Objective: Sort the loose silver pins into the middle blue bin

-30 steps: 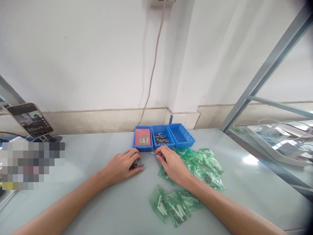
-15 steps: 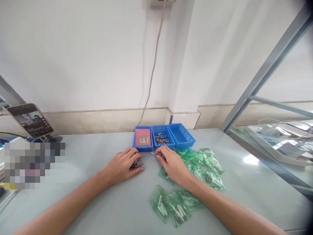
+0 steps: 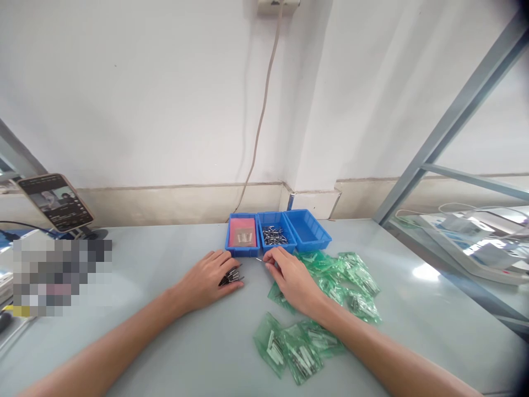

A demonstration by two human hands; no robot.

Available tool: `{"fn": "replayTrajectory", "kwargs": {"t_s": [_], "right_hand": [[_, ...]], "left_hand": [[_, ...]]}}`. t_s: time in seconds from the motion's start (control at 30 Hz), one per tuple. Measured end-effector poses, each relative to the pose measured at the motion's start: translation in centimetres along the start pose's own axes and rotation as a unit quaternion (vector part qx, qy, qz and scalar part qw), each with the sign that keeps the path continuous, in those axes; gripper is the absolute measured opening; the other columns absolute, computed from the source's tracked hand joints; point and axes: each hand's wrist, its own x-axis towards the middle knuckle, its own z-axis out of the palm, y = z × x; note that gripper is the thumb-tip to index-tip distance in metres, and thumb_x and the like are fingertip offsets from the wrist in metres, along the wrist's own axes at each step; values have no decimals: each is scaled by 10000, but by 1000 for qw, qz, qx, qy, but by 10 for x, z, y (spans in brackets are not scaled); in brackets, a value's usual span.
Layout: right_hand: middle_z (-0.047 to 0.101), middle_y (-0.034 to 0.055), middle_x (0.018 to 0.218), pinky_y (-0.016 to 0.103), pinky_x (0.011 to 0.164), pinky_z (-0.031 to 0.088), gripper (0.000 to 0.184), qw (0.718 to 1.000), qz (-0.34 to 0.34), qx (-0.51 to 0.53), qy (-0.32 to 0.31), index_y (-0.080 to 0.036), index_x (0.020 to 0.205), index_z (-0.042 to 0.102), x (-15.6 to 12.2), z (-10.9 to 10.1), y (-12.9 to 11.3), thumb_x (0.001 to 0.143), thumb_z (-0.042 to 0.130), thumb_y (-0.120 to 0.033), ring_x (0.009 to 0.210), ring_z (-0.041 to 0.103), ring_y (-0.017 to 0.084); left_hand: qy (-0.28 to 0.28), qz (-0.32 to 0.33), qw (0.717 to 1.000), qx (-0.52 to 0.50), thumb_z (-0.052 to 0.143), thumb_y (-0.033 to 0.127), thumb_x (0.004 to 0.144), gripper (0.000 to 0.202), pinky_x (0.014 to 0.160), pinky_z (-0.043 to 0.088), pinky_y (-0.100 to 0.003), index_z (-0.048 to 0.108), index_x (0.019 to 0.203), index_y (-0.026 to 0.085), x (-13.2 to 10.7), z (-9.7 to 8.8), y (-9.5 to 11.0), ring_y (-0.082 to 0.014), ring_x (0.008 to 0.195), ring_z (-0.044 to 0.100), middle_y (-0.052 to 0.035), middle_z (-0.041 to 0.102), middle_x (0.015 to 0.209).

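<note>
My left hand [image 3: 210,281] curls on the table around a small bunch of thin metal pins [image 3: 231,277], whose ends show between thumb and fingers. Closed in a pinch, my right hand [image 3: 289,275] holds one slim metal pin [image 3: 259,259] that points left from the fingertips. Just beyond it, a blue bin [image 3: 293,246] holds a heap of similar pins [image 3: 274,235]. Under and beside the right wrist lie several green plastic bags [image 3: 326,264] with metal parts and pale strips inside.
Left of the pin bin, another blue bin [image 3: 227,242] holds a pink sheet [image 3: 236,226] and a small clear bag [image 3: 245,237]. A third blue bin [image 3: 308,229] stands at right. A phone [image 3: 57,202] sits on a stand at far left. A metal frame [image 3: 438,127] rises at right.
Both hands keep almost the same place and grip. The whole view has shifted slightly; nothing has been let go or picked up.
</note>
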Motion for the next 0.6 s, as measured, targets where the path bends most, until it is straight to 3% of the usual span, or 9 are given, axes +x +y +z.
{"fn": "replayTrajectory", "kwargs": {"t_s": [0.2,0.6], "right_hand": [[713,51,1151,375,858,512,146,1000,7,-7,-5,-250,1096,609,0,0,0,1074,525,-133,994,676,245],[709,60,1155,382,870,526,159,1000,1,-2,-3,-252,1118,623,0,2,2,1092,493,-163,1004,683,249]], "left_hand": [[-5,-11,1000,1,588,537,1091,374,907,524,-413,623,1266,208,-1,2,-1,-277,1018,666,-86,696,1107],[-16,-30,999,-31,549,468,1118,253,814,525,-340,608,1129,222,-1,3,-1,-214,924,659,-48,646,1081]]}}
